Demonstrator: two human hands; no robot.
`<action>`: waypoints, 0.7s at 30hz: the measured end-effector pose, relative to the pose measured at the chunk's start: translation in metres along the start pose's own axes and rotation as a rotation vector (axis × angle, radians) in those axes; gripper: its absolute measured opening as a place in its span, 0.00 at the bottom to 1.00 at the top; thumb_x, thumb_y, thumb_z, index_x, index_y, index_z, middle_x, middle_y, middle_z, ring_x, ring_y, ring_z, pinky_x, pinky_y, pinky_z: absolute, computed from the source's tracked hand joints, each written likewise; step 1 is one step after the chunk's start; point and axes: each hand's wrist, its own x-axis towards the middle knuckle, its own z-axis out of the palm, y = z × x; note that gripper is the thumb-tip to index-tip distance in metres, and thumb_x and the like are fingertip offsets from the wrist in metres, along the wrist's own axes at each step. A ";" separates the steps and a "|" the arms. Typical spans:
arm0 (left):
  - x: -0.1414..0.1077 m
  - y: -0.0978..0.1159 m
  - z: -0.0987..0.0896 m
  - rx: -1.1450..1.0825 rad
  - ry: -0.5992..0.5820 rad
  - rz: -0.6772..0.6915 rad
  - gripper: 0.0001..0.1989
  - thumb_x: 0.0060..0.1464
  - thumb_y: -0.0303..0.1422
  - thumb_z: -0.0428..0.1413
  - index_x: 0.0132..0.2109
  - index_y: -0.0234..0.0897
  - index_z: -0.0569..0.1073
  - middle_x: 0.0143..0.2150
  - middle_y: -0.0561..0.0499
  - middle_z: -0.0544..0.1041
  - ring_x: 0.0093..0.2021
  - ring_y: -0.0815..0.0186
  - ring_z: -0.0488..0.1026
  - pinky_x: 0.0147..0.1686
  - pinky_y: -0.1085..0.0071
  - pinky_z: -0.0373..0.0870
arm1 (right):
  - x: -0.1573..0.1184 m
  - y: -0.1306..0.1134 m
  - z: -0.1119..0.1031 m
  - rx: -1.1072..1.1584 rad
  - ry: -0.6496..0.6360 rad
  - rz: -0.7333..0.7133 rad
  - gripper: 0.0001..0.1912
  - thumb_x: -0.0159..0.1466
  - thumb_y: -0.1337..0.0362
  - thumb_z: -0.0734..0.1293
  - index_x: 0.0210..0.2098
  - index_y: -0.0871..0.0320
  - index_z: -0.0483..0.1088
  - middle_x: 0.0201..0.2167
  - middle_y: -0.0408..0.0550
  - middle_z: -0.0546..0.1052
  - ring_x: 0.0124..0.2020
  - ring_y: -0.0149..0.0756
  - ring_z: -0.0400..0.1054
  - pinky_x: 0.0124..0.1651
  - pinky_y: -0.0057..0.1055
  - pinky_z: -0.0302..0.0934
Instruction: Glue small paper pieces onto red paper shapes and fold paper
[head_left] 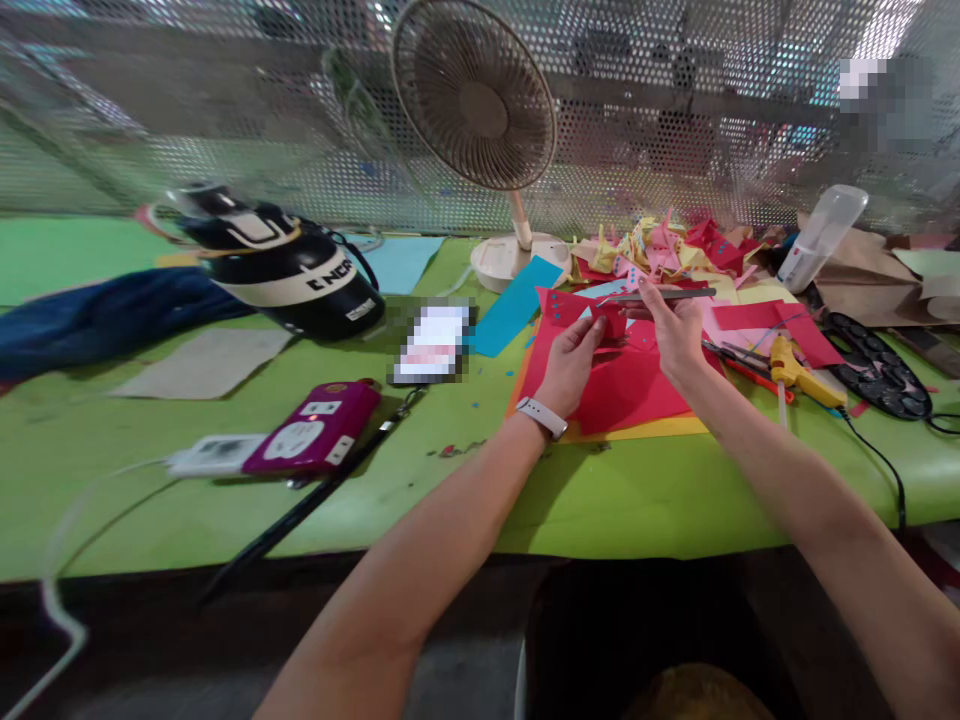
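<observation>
Perforated mesh (262, 120) stands behind the green table (427, 500) bearing red paper (630, 395).

Left hand (573, 362) pinching, right hand (677, 328) gripping

White wristband (543, 417) (smooth), no sleeves visible

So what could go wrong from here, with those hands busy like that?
The slim tool in the right hand points toward the left hand's fingers, so a slip might jab them. The glue gun lies beside the right forearm, which could bump it or catch its cord. The fan stands by loose paper scraps; a breeze might scatter them.
</observation>
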 end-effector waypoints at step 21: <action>0.003 0.002 -0.006 0.052 -0.005 0.007 0.13 0.48 0.37 0.64 0.39 0.38 0.73 0.40 0.47 0.80 0.40 0.62 0.79 0.38 0.68 0.74 | 0.032 0.011 -0.030 -0.347 -0.034 -0.249 0.06 0.60 0.62 0.67 0.37 0.55 0.74 0.36 0.44 0.80 0.39 0.35 0.76 0.46 0.32 0.69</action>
